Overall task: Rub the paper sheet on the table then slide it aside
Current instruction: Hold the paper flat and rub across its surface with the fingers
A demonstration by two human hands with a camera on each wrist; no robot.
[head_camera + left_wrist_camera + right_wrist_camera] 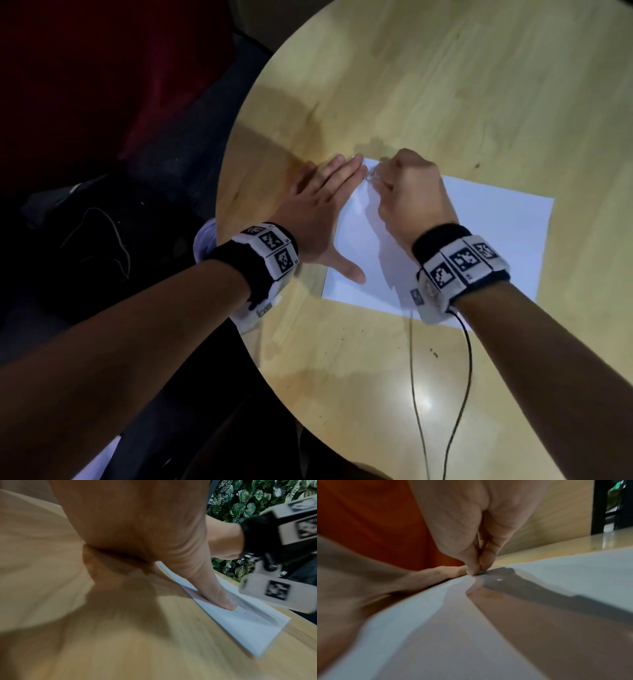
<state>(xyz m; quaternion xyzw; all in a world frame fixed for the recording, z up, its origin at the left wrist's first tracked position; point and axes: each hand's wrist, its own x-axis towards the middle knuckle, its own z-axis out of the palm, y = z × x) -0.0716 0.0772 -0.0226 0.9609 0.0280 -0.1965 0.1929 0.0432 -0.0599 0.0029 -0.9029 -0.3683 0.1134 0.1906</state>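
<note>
A white paper sheet (pixel 479 233) lies flat on the round wooden table (pixel 445 85). My left hand (pixel 329 205) lies flat and open at the sheet's left edge, fingers on the wood and thumb (pixel 214 595) pressing down on the paper (pixel 248 628). My right hand (pixel 380 178) is curled over the sheet's far left corner. In the right wrist view its thumb and fingers (pixel 477 569) pinch a small grey object (pixel 481 572), possibly an eraser, against the paper (pixel 556 574). The fingertips themselves are hidden in the head view.
The table's curved edge (pixel 236 308) runs just left of my left wrist, with dark floor and loose wires (pixel 113 240) beyond. A black cable (pixel 469 359) trails from my right wristband across the near table. Leafy greenery (pixel 243 500) stands past the table.
</note>
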